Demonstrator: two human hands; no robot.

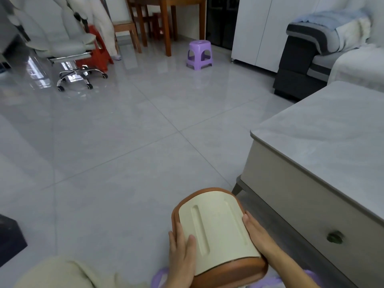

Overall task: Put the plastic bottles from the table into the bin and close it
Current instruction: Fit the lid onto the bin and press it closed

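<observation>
The bin [232,269] stands on the floor at the bottom centre, brown with a cream lid [218,223] lying flat and shut on its top. My left hand [181,256] rests flat on the lid's left edge, thumb on top. On the lid's right edge my right hand [256,233] presses with its fingers together. A purple bag liner [158,277] sticks out under the bin's rim. The low table [324,129] to the right shows a bare grey top. No plastic bottles are in view.
A purple stool [200,55] stands on the tiled floor far ahead. An office chair [62,38] and a red stool [97,48] are at the far left, a wooden table [166,21] behind. A sofa [332,44] sits at the right. A dark box [9,235] lies at the left edge.
</observation>
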